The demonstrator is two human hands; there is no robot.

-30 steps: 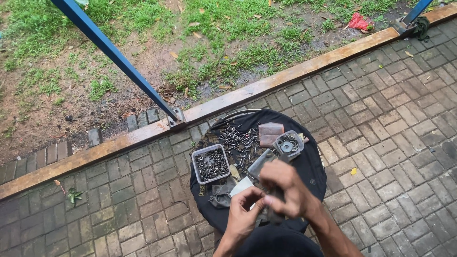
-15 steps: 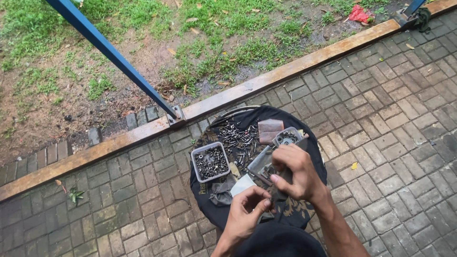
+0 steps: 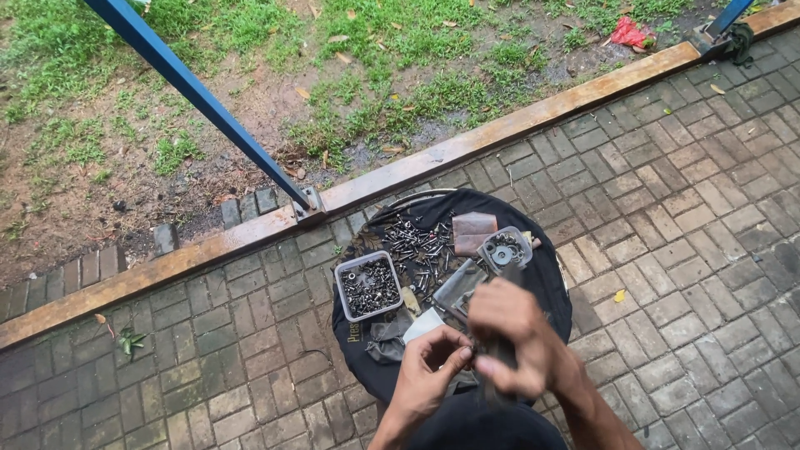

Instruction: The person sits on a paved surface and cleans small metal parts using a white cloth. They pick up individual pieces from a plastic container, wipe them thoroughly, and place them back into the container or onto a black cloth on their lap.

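Both forearms reached up from the frame's bottom edge over a round black tray on brick paving. The right hand was motion-blurred, fist curled around a dark tool, mostly hidden. The left hand pinched something too small to identify beside it, fingers nearly closed.

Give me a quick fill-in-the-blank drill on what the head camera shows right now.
1. The square tub of screws sits on a round ____ cloth.
2. The slanted pole is painted ____.
3. The right hand and left hand meet over the ____.
4. Beyond the curb lies ____.

Missing: black; blue; cloth; grass
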